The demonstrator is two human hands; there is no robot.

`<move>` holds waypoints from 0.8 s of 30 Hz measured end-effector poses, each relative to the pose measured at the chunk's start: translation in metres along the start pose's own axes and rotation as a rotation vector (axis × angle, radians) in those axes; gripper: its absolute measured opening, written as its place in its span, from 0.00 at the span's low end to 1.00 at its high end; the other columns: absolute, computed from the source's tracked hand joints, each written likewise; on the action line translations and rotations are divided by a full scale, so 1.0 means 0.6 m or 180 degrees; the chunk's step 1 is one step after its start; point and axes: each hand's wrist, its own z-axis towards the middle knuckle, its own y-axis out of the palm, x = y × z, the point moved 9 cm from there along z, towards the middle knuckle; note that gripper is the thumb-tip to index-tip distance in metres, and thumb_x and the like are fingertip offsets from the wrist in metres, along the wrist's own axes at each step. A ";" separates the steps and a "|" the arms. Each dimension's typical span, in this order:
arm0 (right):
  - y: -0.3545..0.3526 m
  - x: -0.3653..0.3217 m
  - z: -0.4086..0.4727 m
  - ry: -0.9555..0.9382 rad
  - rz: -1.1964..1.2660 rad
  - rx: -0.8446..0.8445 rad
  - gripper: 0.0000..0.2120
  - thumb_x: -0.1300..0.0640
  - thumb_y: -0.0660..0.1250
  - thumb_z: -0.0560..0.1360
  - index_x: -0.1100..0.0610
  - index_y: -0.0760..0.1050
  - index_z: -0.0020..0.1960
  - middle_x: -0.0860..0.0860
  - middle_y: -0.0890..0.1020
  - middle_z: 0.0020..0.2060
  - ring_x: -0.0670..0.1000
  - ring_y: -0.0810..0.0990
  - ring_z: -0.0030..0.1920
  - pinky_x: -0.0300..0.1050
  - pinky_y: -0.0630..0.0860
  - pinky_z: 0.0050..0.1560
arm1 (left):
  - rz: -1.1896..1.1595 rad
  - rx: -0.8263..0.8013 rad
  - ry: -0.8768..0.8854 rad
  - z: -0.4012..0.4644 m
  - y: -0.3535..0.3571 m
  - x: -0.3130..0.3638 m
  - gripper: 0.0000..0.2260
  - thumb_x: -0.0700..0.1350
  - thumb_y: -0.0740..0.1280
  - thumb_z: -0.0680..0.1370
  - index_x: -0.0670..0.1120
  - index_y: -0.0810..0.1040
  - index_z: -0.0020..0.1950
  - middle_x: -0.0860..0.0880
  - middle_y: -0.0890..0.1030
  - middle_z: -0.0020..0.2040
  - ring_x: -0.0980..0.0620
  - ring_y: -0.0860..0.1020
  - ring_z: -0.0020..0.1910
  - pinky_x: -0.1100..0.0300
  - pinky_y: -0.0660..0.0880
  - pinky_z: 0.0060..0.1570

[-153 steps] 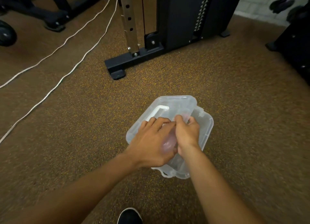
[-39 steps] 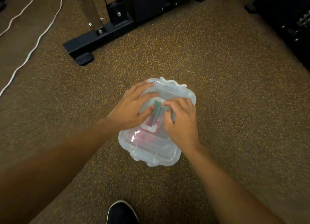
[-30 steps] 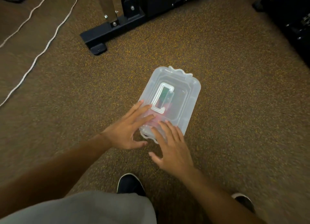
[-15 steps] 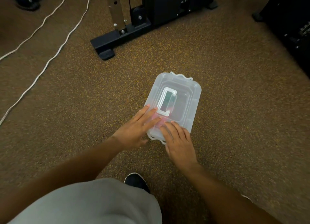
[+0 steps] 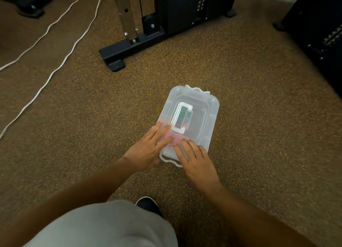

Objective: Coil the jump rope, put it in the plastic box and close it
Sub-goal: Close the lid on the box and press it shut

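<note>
A clear plastic box lies on the speckled brown floor with its lid on and a white handle flat on top. Faint green and pink shapes of the jump rope show through the lid. My left hand rests flat on the lid's near left corner with straight fingers. On the near edge of the lid my right hand presses with its fingers spread flat, beside the wavy latch tab.
A black gym machine base with a steel upright stands just beyond the box. Two white cables run across the floor at the left. More black equipment fills the right edge. My knee and a black shoe are below.
The lid went from half-placed to seated on the box. Both hands slid from the handle area to the lid's near edge and stay flat there.
</note>
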 end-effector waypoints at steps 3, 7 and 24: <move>0.005 0.013 -0.006 -0.0149 0.0162 -0.0298 0.43 0.47 0.74 0.68 0.58 0.63 0.78 0.60 0.73 0.74 0.59 0.71 0.73 0.56 0.72 0.69 | -0.0219 -0.0092 0.0019 -0.001 0.002 -0.003 0.45 0.60 0.75 0.71 0.51 0.55 0.80 0.41 0.47 0.85 0.38 0.41 0.83 0.39 0.58 0.78; -0.003 0.023 -0.007 -0.0158 0.0389 -0.0266 0.35 0.46 0.69 0.75 0.60 0.66 0.77 0.58 0.73 0.75 0.56 0.71 0.75 0.53 0.68 0.73 | -0.0850 -0.0163 -0.0070 -0.003 -0.010 -0.022 0.38 0.61 0.72 0.75 0.56 0.59 0.79 0.52 0.44 0.85 0.50 0.38 0.83 0.41 0.69 0.73; -0.028 0.032 0.001 0.0148 0.1246 -0.0491 0.28 0.52 0.70 0.77 0.55 0.71 0.76 0.51 0.74 0.74 0.52 0.71 0.75 0.48 0.59 0.76 | -0.1344 -0.0261 0.0042 0.004 -0.044 -0.032 0.28 0.60 0.69 0.77 0.57 0.71 0.76 0.54 0.60 0.83 0.51 0.47 0.84 0.45 0.57 0.80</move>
